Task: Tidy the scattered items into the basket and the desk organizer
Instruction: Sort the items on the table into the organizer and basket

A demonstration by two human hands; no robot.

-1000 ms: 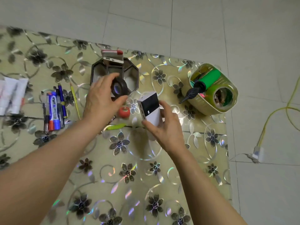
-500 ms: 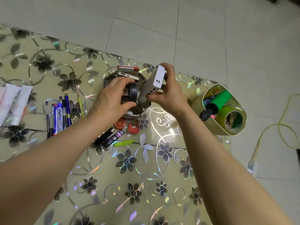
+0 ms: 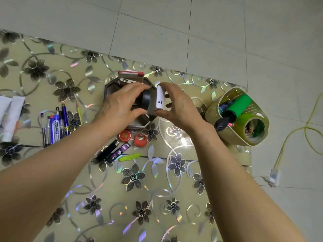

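— Pale floor tiles (image 3: 157, 32) beyond; flowered bench (image 3: 139, 198) below. Saw both hands over the organizer (image 3: 107, 88)?

— Yes. Left hand (image 3: 120, 105) curled round a black tape roll (image 3: 146, 100), fingers (image 3: 138, 87) pinching it, held just above the middle compartment. Right hand (image 3: 178, 107) gripped a white box (image 3: 160, 99) on end, thumb under, fingers over, beside the roll at the organizer's right wall.

— And in the back compartment?

— Held a power bank (image 3: 130, 81) and a red-topped case (image 3: 131, 74), both upright.

— Left loose on the bench?

— Lay scattered: pens (image 3: 54, 126) and a pencil (image 3: 79, 112) at left, white tubes (image 3: 12, 117) at the far edge, two red caps (image 3: 125, 135) near the organizer, two black sticks (image 3: 113, 151), a green clip (image 3: 130, 157).

— Basket?

— Stood at the right edge (image 3: 212, 109), well apart, holding a green roller (image 3: 240, 106) and a wide tape roll (image 3: 251, 126). Trailed across the floor past it, a yellow cable (image 3: 286, 144).
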